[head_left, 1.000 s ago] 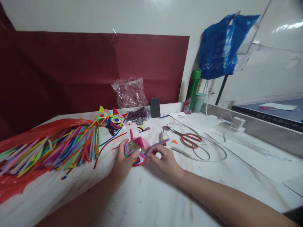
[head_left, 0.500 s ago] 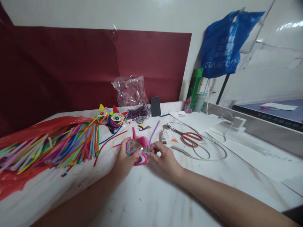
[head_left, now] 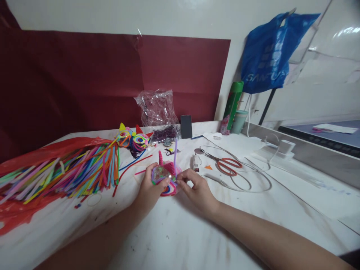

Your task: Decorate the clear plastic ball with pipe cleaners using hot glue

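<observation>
The left hand [head_left: 149,187] has its grip around a pipe-cleaner craft [head_left: 161,173] over the desk [head_left: 180,240]; the right hand [head_left: 198,189] pinches an upright purple pipe cleaner [head_left: 176,157] at its right side, left of the scissors [head_left: 228,166]

Craft workspace [head_left: 194,236]: pipe cleaners [head_left: 95,168], scissors [head_left: 218,160]

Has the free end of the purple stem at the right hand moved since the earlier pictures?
Yes. The purple stem has swung left at its free end, away from the scissors, and now stands nearly upright in the view.
</observation>
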`<state>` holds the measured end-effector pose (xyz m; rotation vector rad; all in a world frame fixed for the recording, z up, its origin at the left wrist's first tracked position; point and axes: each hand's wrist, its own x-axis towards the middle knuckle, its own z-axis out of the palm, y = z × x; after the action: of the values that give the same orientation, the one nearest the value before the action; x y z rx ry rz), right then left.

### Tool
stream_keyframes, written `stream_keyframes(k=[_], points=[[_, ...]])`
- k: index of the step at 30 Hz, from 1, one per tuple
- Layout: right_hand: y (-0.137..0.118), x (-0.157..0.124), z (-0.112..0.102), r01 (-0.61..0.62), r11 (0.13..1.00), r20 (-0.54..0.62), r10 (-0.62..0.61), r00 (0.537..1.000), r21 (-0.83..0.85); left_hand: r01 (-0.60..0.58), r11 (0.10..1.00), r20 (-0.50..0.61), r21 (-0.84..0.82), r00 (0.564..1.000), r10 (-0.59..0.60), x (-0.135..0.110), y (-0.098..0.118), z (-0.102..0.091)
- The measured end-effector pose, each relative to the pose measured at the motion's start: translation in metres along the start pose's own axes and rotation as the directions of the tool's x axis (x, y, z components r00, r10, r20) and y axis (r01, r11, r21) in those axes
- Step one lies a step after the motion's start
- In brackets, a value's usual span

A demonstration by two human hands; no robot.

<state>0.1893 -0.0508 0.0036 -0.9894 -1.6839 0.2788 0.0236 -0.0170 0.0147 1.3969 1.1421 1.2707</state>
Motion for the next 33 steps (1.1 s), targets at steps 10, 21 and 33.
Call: stream_keyframes(k=[10, 21, 33], points=[[0.0033, -0.001, -0.0016, 0.081, 0.995, 0.001, -0.081, 0.997, -0.051, 0.006, 1.0, -0.02, 0.001, 1.0, -0.006, -0.0014, 0.0031, 0.0011], [0.0018, -0.001, -0.0027, 0.24, 0.95, 0.067, -0.232, 0.97, -0.197, 0.013, 1.0, -0.015, -0.006, 1.0, -0.013, -0.0012, 0.0032, 0.0009], [0.0012, 0.0007, -0.0059, 0.352, 0.889, 0.167, -0.314, 0.934, -0.294, 0.012, 0.999, -0.032, -0.03, 0.999, -0.013, 0.0009, 0.0, 0.0006]])
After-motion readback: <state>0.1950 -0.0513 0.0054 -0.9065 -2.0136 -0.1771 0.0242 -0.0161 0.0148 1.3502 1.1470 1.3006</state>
